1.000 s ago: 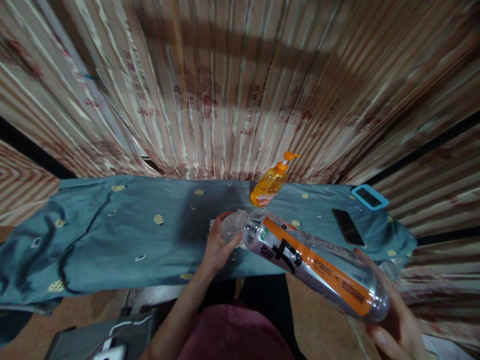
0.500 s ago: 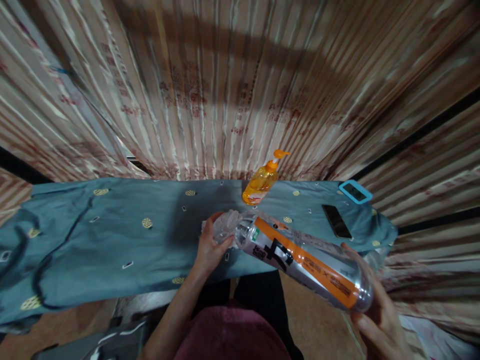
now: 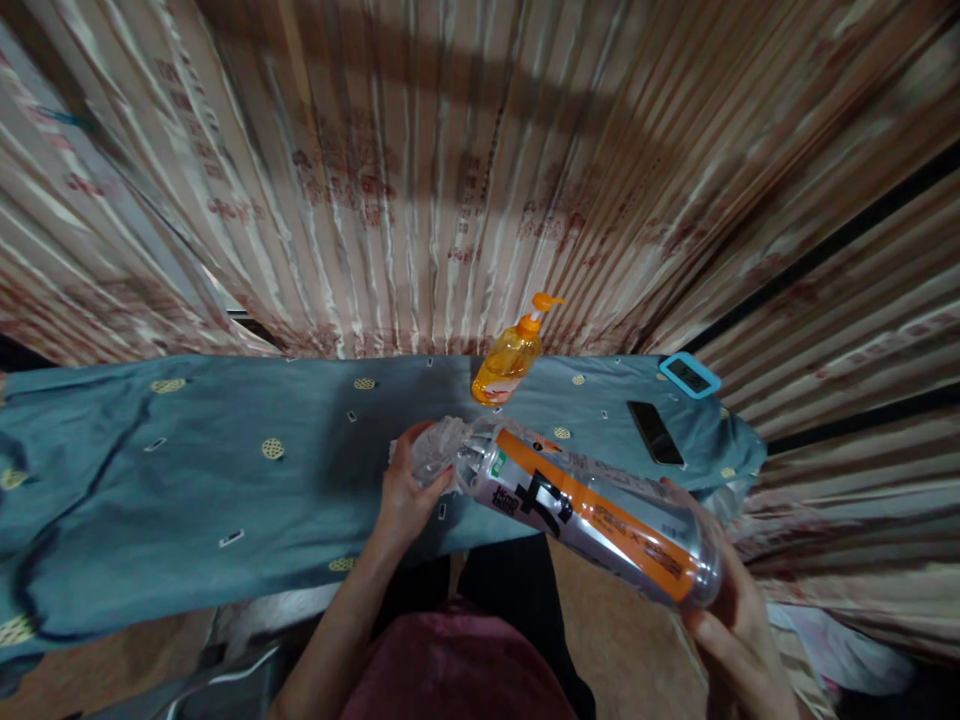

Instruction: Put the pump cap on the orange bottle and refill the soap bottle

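Note:
A large clear plastic bottle (image 3: 592,515) with an orange and black label lies tilted across the front of the table. My right hand (image 3: 739,640) grips its base at the lower right. My left hand (image 3: 405,490) is closed around the bottle's neck end, where crumpled clear plastic (image 3: 442,455) is bunched up. The bottle's mouth points left and away from me, over the blue-grey cloth (image 3: 225,470).
An orange pump dispenser (image 3: 511,357) stands at the table's back edge. A black phone (image 3: 655,432) and a blue-framed device (image 3: 688,375) lie at the right end. Striped curtains (image 3: 465,170) hang close behind. A dark object lies on the floor at lower left.
The view has swung to the right, so everything sits further left in the frame. Both hands keep the same hold on the bottle.

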`<state>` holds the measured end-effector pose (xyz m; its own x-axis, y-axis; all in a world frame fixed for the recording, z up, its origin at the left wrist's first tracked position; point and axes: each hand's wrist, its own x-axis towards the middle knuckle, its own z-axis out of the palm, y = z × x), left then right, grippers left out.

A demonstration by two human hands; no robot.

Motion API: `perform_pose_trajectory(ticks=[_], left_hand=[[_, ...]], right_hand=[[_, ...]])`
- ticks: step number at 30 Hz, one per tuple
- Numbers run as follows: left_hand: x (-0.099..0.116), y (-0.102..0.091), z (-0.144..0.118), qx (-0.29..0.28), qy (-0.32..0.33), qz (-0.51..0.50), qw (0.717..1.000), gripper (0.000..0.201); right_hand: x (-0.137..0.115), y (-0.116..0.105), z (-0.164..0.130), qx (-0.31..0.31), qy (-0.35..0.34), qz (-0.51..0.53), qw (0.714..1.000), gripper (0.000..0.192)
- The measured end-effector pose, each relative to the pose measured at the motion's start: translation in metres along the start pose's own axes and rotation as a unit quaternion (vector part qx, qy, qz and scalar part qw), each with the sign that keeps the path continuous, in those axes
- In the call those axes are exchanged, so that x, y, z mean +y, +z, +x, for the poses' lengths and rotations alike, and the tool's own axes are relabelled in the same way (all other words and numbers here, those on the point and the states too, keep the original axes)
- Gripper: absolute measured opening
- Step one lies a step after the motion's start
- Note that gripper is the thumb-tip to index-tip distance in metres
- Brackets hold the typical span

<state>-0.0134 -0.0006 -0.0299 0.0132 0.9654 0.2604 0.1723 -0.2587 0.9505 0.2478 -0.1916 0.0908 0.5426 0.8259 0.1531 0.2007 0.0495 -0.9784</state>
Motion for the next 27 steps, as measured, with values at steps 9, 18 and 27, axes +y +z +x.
perform_pose_trajectory(ticks=[9,18,27], left_hand=[[0.000,0.000,-0.001,0.000,-0.007,-0.011,1.000,0.061],[0.003,-0.001,-0.002,-0.011,-0.009,-0.014,1.000,0.070],[0.001,-0.001,-0.003,-0.025,-0.012,-0.037,0.999,0.076]], right_hand=[[0.026,-0.021,0.001,-0.011,-0.009,0.019,1.000,0.090],[0.042,-0.036,0.002,-0.029,-0.015,-0.005,0.999,0.082],[-0.012,0.011,-0.007,0.045,0.069,0.012,0.997,0.107]])
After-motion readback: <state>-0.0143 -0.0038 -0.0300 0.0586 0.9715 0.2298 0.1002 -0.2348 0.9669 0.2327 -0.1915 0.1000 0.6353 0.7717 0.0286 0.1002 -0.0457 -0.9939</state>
